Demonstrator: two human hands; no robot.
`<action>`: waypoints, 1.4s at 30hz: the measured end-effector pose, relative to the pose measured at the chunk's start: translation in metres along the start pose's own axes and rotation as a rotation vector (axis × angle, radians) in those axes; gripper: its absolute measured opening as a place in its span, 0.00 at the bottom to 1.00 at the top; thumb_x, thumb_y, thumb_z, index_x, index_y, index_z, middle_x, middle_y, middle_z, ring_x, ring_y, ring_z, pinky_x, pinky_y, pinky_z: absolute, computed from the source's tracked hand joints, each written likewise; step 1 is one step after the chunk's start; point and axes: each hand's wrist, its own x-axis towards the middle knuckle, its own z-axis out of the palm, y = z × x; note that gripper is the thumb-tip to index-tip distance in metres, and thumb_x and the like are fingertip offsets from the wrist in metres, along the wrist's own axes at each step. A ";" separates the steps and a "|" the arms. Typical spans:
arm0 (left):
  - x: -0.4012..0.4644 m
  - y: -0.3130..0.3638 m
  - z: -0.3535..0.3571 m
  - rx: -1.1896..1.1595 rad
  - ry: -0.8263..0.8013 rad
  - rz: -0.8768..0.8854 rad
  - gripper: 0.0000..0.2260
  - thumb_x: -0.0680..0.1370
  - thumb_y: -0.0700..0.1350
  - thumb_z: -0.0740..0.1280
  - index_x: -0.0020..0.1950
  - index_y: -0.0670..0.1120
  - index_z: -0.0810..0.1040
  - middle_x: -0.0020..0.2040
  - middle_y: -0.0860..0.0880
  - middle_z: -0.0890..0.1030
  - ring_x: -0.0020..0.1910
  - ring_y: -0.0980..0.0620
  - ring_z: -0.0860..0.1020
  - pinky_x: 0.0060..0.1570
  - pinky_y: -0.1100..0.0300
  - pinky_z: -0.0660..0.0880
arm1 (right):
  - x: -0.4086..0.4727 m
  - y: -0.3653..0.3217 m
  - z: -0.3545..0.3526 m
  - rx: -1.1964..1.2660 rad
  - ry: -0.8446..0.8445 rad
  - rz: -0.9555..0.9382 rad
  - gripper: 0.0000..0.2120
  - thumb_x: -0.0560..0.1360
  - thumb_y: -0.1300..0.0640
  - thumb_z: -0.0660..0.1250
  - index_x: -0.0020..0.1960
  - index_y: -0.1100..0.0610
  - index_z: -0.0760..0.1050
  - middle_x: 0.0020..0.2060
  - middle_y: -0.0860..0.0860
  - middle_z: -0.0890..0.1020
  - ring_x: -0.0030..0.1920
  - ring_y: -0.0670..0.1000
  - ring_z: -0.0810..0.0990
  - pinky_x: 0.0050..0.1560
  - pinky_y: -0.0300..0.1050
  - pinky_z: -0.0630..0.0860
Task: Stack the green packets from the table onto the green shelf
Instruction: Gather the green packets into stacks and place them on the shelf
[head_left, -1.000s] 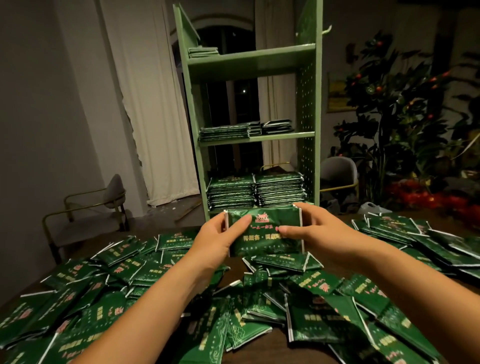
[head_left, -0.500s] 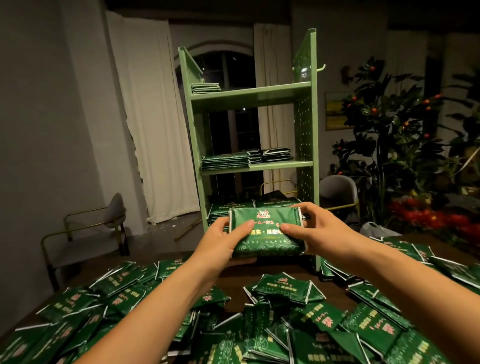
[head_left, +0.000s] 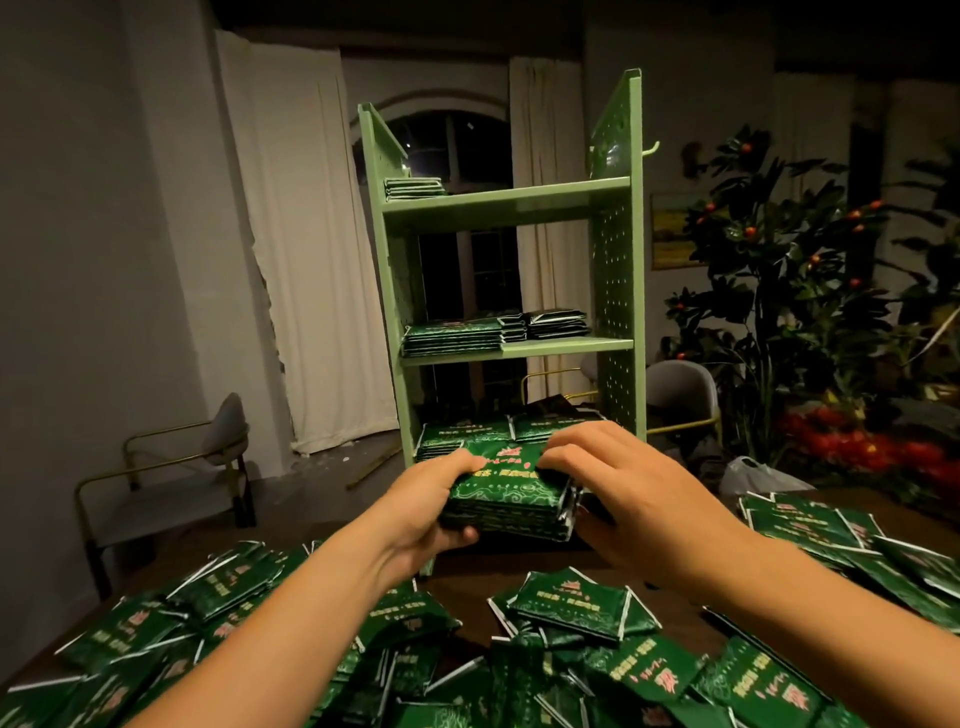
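Note:
Both hands hold a thick bundle of green packets level, in front of the green shelf's bottom tier. My left hand grips its left end, thumb on top. My right hand grips the right end, fingers curled over the top. Stacks of packets lie on the bottom tier just behind the bundle. More stacks sit on the middle tier and a small pile on the top tier. Loose packets cover the table below my arms.
The dark wooden table stands against the shelf's foot. A grey chair is at the left, another chair behind the shelf's right side. A leafy plant with orange fruit fills the right. White curtains hang behind.
The bundle, held upright facing me before, has tipped flat and moved forward toward the bottom tier. My view has risen, so the whole shelf shows.

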 end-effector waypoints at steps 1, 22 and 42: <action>0.002 -0.001 0.000 -0.019 -0.005 -0.020 0.04 0.79 0.43 0.68 0.50 0.43 0.79 0.40 0.45 0.80 0.37 0.50 0.78 0.21 0.63 0.69 | -0.001 0.000 0.002 -0.011 0.033 -0.009 0.25 0.67 0.64 0.76 0.62 0.57 0.75 0.60 0.50 0.77 0.61 0.53 0.75 0.58 0.46 0.78; 0.022 0.022 0.006 -0.059 0.057 0.042 0.17 0.85 0.53 0.59 0.66 0.42 0.76 0.57 0.40 0.84 0.46 0.43 0.84 0.31 0.56 0.80 | 0.010 0.027 -0.003 -0.122 0.187 -0.047 0.21 0.69 0.59 0.75 0.60 0.59 0.76 0.54 0.52 0.81 0.54 0.54 0.79 0.50 0.44 0.80; 0.035 0.052 0.044 0.328 0.024 0.576 0.25 0.78 0.44 0.72 0.70 0.51 0.64 0.57 0.48 0.79 0.52 0.51 0.84 0.61 0.50 0.79 | 0.046 0.101 -0.032 -0.276 0.349 0.316 0.19 0.69 0.60 0.77 0.57 0.56 0.75 0.52 0.52 0.78 0.47 0.55 0.76 0.41 0.51 0.76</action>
